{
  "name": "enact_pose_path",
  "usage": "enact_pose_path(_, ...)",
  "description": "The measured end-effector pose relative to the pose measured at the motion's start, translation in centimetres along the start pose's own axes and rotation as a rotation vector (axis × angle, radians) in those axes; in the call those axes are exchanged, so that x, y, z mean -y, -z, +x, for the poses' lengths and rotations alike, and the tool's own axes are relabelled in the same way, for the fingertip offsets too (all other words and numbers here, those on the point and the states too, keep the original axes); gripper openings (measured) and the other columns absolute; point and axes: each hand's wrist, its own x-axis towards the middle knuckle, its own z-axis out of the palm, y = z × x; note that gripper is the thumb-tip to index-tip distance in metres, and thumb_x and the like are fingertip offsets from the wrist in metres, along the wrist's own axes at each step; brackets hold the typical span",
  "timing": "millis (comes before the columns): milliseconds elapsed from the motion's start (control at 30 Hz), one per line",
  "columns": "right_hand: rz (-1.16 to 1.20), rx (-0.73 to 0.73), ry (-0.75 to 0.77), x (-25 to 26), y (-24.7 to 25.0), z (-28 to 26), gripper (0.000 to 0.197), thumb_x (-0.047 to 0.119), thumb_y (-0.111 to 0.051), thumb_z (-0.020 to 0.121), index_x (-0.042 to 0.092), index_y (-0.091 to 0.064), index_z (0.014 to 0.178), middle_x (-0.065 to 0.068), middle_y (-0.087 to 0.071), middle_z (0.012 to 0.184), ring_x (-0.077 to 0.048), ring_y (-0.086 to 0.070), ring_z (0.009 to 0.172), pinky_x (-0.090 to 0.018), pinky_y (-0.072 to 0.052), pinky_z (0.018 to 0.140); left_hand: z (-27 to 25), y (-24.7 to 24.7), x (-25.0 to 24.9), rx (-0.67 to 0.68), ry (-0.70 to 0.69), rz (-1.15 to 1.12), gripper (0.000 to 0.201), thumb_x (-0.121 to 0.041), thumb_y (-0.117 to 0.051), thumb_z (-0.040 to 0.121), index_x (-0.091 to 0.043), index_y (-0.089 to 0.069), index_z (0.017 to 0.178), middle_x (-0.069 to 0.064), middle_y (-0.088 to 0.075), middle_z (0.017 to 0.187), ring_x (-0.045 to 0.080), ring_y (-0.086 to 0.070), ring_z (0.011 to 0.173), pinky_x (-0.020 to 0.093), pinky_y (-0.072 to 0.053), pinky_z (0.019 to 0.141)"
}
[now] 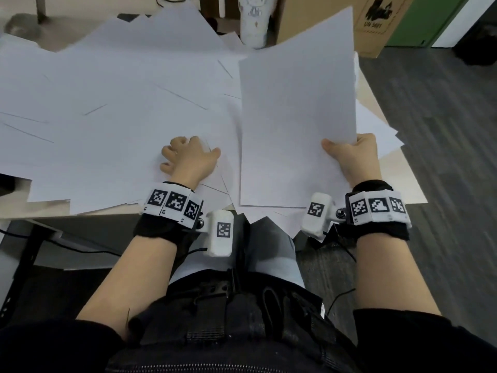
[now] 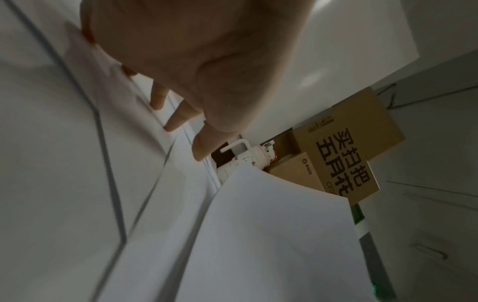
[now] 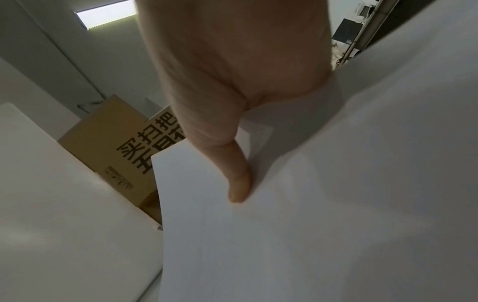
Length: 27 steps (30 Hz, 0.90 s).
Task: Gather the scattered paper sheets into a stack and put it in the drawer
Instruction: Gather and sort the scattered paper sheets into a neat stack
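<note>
White paper sheets [image 1: 113, 103] lie scattered and overlapping across the counter [image 1: 403, 173], some hanging over its near edge. On the right, a held sheet [image 1: 295, 125] is raised above the others, pinched at its lower right edge by the right hand [image 1: 355, 154], thumb on top. The left hand [image 1: 188, 157] rests on the loose sheets, fingers [image 2: 178, 118] spread with tips touching paper. Beyond the counter stand a white bottle [image 1: 254, 20] and cardboard boxes [image 1: 373, 20].
</note>
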Motion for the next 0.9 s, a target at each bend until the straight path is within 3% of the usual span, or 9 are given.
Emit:
enact_pose_path(133, -0.124, 0.005, -0.036, -1.0, -0.2, 0.3, 0.025, 0.015, -0.072, 0.079, 0.001, -0.069, 0.099, -0.007, -0.066, 0.091, -0.020, -0.062, 0.082, -0.025, -0.046, 0.069, -0.3, -1.0, -0.6, -0.015, 0.004, -0.056, 0.049, -0.034, -0.053, 0.088, -0.022, -0.042, 0.135, 0.001, -0.017, 0.152, 0.031, -0.006, 0.141, 0.049, -0.007, 0.115)
enact_pose_path(233, -0.132, 0.016, -0.058, -1.3, -0.3, 0.4, 0.022, 0.012, -0.071, 0.079, -0.002, -0.069, 0.096, -0.009, -0.065, 0.087, -0.020, -0.060, 0.081, -0.025, -0.044, 0.069, -0.4, -1.6, -1.2, -0.024, 0.035, -0.167, 0.053, -0.023, -0.055, 0.087, -0.019, -0.040, 0.137, 0.002, -0.015, 0.153, 0.031, 0.002, 0.144, 0.052, 0.008, 0.115)
enact_pose_path(367, -0.077, 0.056, -0.103, -1.4, 0.0, 0.7, 0.027, 0.011, -0.073, 0.079, -0.003, -0.069, 0.102, -0.013, -0.068, 0.096, -0.023, -0.064, 0.087, -0.029, -0.048, 0.075, -0.2, -1.9, -1.7, -0.056, 0.074, -0.315, 0.053, -0.014, -0.054, 0.084, -0.016, -0.044, 0.135, 0.006, -0.018, 0.151, 0.026, -0.001, 0.144, 0.048, 0.013, 0.115)
enact_pose_path(533, -0.036, 0.133, -0.143, -1.0, -0.2, 0.6, 0.031, 0.010, -0.073, 0.080, -0.004, -0.066, 0.107, -0.011, -0.066, 0.096, -0.022, -0.061, 0.083, -0.025, -0.046, 0.068, -0.1, -2.1, -1.9, -0.070, 0.090, -0.365, 0.051, -0.010, -0.055, 0.081, -0.017, -0.046, 0.130, 0.005, -0.021, 0.146, 0.023, -0.006, 0.143, 0.045, 0.014, 0.115)
enact_pose_path(600, -0.036, 0.165, -0.148, -0.9, -0.5, 0.5, 0.029, 0.009, -0.073, 0.080, -0.005, -0.066, 0.104, -0.011, -0.065, 0.094, -0.022, -0.060, 0.081, -0.025, -0.046, 0.065, -0.1, -2.2, -1.8, -0.084, 0.085, -0.342, 0.052, -0.008, -0.055, 0.080, -0.019, -0.044, 0.130, 0.003, -0.024, 0.146, 0.022, -0.008, 0.142, 0.046, 0.009, 0.118)
enact_pose_path(700, -0.051, 0.178, -0.150, -1.1, -0.9, 0.5, 0.030, 0.010, -0.074, 0.079, -0.005, -0.066, 0.104, -0.011, -0.065, 0.094, -0.022, -0.060, 0.080, -0.022, -0.044, 0.059, 0.0, -2.2, -1.6, -0.092, 0.057, -0.350, 0.058, -0.010, -0.058, 0.082, -0.021, -0.038, 0.136, 0.003, -0.030, 0.144, 0.023, -0.019, 0.137, 0.045, -0.016, 0.117)
enact_pose_path(767, -0.055, 0.171, -0.155, -1.2, -1.0, 0.5, 0.030, 0.011, -0.074, 0.079, -0.003, -0.066, 0.105, -0.011, -0.065, 0.096, -0.022, -0.060, 0.082, -0.021, -0.043, 0.059, 0.1, -1.9, -1.7, -0.052, 0.058, -0.495, 0.061, -0.007, -0.057, 0.084, -0.022, -0.034, 0.139, 0.004, -0.030, 0.143, 0.021, -0.030, 0.129, 0.039, -0.029, 0.111)
enact_pose_path(833, -0.047, 0.164, -0.168, -1.3, -1.0, 0.5, 0.031, 0.010, -0.074, 0.079, -0.002, -0.066, 0.106, -0.011, -0.066, 0.098, -0.022, -0.060, 0.084, -0.023, -0.044, 0.062, 0.2, -1.7, -1.8, -0.016, 0.077, -0.665, 0.062, -0.003, -0.056, 0.087, -0.021, -0.032, 0.141, 0.003, -0.029, 0.145, 0.014, -0.034, 0.116, 0.029, -0.035, 0.101)
enact_pose_path(900, -0.035, 0.162, -0.179, -1.5, -1.1, 0.5, 0.032, 0.010, -0.074, 0.079, -0.001, -0.065, 0.109, -0.012, -0.067, 0.103, -0.022, -0.061, 0.086, -0.022, -0.043, 0.063, 0.3, -1.3, -1.9, 0.012, 0.104, -0.776, 0.062, 0.000, -0.055, 0.088, -0.020, -0.030, 0.142, 0.001, -0.032, 0.148, 0.013, -0.035, 0.122, 0.025, -0.034, 0.093)
